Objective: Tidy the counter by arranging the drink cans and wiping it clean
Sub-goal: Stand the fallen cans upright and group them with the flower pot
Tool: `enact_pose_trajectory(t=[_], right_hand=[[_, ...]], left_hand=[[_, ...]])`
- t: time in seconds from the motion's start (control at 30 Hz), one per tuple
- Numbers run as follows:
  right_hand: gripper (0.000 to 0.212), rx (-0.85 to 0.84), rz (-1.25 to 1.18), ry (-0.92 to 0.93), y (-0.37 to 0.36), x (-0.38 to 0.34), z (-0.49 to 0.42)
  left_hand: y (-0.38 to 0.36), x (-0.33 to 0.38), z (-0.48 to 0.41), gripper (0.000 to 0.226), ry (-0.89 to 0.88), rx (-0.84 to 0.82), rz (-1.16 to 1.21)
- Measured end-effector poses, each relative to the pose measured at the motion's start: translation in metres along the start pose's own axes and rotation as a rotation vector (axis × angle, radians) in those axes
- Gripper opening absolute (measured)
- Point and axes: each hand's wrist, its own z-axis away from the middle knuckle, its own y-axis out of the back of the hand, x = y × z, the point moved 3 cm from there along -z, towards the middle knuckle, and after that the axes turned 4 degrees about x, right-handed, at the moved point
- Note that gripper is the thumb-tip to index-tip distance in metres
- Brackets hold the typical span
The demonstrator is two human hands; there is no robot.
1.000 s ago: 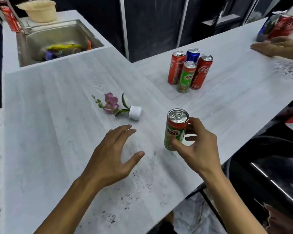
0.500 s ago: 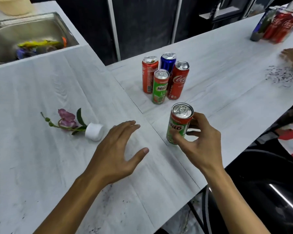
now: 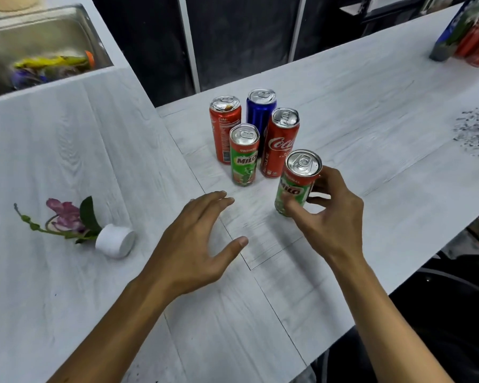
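The right hand grips a Milo can just beside four clustered cans; the left hand hovers spread and empty over the pale woodgrain counter. Dark crumbs lie right; the steel sink holds colourful blurred items.

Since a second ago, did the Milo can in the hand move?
Yes. The held can has gone toward the cluster, now close beside its Coke can, in the right hand.

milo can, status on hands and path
Right hand grips Milo can. Left hand open, empty. Four-can cluster just ahead. Nothing between.
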Motion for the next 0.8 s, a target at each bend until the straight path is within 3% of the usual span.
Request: enact_pose_trajectory(t=[0.8], right_hand=[[0.06, -0.059, -0.006, 0.014, -0.013, 0.039, -0.033]], left_hand=[[-0.03, -0.004, -0.017, 0.078, 0.056, -0.04, 0.012]])
